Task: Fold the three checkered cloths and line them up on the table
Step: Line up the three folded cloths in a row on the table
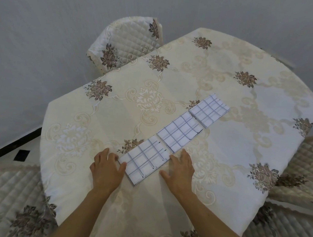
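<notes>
Flanking the nearest cloth (146, 159), both hands lie flat on the table (98, 115) with the fingers straight and relaxed; neither hand grips anything. The left hand (107, 168) has its thumb against the left edge of this cloth, and the right hand (181, 170) touches the right edge with its fingertips. From the left hand the cloth lies at about 3 o'clock, and from the right hand at about 9 to 10 o'clock, so the two hands are equally near.

All three cloths look folded into small squares. They make one row that runs away from the person between 1 and 2 o'clock: the nearest cloth, then the middle cloth (179, 135) just beside it, then the far cloth (209, 110), which seems to touch the corner of the middle one. The long axis of the row is this diagonal.

I judge that the task is almost finished and only a small straightening remains. If the nearest cloth needs a push, it should go along the same diagonal, and the two hands must move together, otherwise the square may turn out of line. A covered chair (126, 43) stands past the table at 11 o'clock.
</notes>
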Demonstrator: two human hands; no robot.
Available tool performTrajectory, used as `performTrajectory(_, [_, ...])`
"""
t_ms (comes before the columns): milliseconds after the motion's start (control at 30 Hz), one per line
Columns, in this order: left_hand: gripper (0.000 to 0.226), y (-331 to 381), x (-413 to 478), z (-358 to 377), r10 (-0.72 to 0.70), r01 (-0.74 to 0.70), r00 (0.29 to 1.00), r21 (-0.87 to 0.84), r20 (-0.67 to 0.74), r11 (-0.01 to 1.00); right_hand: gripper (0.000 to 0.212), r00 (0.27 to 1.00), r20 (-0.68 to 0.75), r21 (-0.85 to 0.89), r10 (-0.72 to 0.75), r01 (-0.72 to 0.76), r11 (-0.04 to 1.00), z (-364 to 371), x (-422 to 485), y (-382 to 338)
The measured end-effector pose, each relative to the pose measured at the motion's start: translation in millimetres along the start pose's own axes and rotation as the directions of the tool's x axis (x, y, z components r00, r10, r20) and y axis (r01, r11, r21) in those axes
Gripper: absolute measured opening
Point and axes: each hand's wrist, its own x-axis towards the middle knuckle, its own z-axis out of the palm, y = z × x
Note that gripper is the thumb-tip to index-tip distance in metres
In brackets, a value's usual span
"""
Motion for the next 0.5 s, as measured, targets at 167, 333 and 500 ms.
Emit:
performTrajectory(167, [0.034,1,-3,1,0.008,-0.008,1.0,0.002,-0.005,1.0,0.063,1.0,0.009,0.018,0.003,-0.003,1.0,-1,-2,1])
performTrajectory(333, [0.034,9,10,0,0.024,-0.024,1.0,0.0,-0.013,1.0,0.061,0.999,-0.045,0.065,0.015,-0.012,0.998,-9,1,8])
performTrajectory(500, [0.031,43,42,-2,0.13,-0.13,0.991,0.01,-0.036,0.992,0.059,0.991,-0.094,0.095,0.096,-0.087,0.992,-20,15,25])
